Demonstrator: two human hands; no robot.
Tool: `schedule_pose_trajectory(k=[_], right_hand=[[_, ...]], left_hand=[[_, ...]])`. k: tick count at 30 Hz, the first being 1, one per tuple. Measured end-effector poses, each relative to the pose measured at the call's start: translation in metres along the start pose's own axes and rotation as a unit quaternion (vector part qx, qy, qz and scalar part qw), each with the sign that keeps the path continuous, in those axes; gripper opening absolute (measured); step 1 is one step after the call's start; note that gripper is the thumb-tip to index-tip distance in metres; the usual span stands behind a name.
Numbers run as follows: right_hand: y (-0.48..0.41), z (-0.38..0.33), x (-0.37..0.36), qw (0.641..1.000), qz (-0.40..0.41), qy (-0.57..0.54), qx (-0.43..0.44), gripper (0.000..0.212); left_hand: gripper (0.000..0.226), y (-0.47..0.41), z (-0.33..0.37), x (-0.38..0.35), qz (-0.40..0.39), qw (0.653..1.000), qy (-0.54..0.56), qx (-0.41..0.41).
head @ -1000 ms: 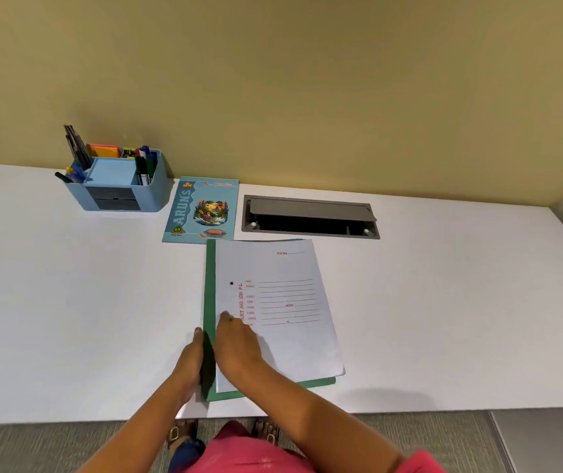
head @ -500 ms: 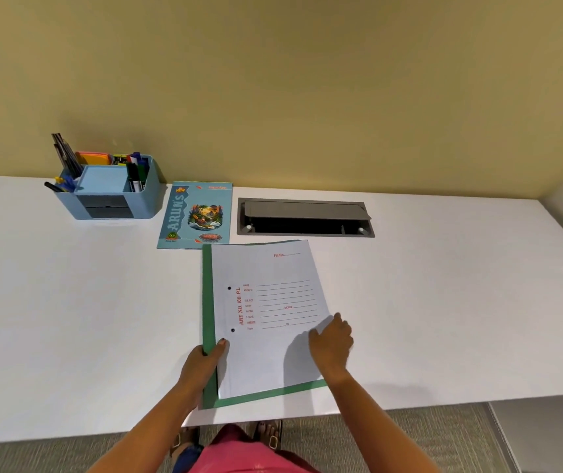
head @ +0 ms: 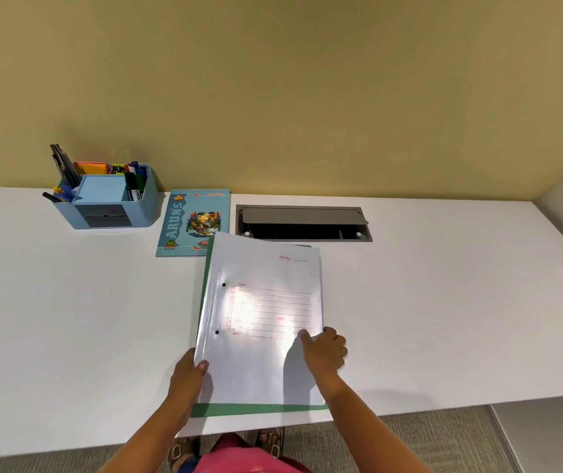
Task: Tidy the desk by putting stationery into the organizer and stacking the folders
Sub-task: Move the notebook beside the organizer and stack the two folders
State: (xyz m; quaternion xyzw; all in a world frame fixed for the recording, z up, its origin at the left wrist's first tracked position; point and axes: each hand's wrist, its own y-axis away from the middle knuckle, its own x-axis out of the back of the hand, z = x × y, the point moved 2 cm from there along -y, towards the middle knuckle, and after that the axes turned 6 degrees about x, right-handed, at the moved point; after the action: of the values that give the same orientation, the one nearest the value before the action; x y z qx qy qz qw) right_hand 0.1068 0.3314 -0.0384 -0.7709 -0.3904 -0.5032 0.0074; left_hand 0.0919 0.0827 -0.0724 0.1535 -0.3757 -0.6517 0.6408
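Organizer: a light blue tub [head: 145,213] stands upright at the far left of the desk [head: 68,319], close to the yellow wall [head: 273,80].
Back compartments: dark pens [head: 65,165] lean left out of the corner, and orange sticky notes [head: 90,167] stand beside them.
Right compartment: markers [head: 133,187] stand cap up, black and green among them.
Middle: a pale blue notepad [head: 102,189] lies on top, above a dark drawer front [head: 104,216].
Front left lip: a black pen and something blue and yellow poke over the rim, too small to name.
Folders: the white folder [head: 263,302] lies on the green folder [head: 256,410], which shows as a strip along the left and near edges.
Folder position: centre of the desk. The far end overlaps the corner of the notebook [head: 188,223] and the rim of the cable hatch [head: 304,222].
Lift: the stack seems raised at its far end, though the glare makes this unsure.
Left hand: the left hand [head: 188,373] pinches the stack's left edge, thumb on top.
Right hand: the right hand [head: 324,349] grasps the right edge, fingers curled over it.
Edges: the stack's near edge sits just inside the desk's front edge.
Open room: bare white surface spreads wide to the left and right of the stack.
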Motion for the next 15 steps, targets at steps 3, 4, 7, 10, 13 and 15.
schedule_pose_trajectory(k=[3,4,7,10,13,15], right_hand=[[-0.001,-0.009,0.008,0.991,-0.006,-0.126,0.033,0.055],[0.0,-0.014,0.013,0.98,-0.004,-0.188,0.061,0.051],[0.003,-0.031,0.034,0.949,0.031,-0.271,0.157,0.037],[0.005,-0.05,0.047,0.925,0.047,-0.308,0.219,0.028],[0.008,-0.064,0.055,0.896,0.058,-0.351,0.264,0.033],[0.009,-0.067,0.056,0.885,0.06,-0.362,0.287,0.038]], left_hand=[[0.041,0.008,0.013,0.001,-0.013,0.998,0.034,-0.045],[0.039,0.011,0.02,0.002,-0.015,0.997,0.046,-0.068],[0.032,0.02,0.051,0.008,-0.013,0.988,0.082,-0.133],[0.033,0.028,0.083,0.017,0.005,0.978,0.092,-0.19],[0.037,0.036,0.113,0.023,0.03,0.963,0.088,-0.255],[0.039,0.041,0.128,0.027,0.039,0.953,0.102,-0.282]])
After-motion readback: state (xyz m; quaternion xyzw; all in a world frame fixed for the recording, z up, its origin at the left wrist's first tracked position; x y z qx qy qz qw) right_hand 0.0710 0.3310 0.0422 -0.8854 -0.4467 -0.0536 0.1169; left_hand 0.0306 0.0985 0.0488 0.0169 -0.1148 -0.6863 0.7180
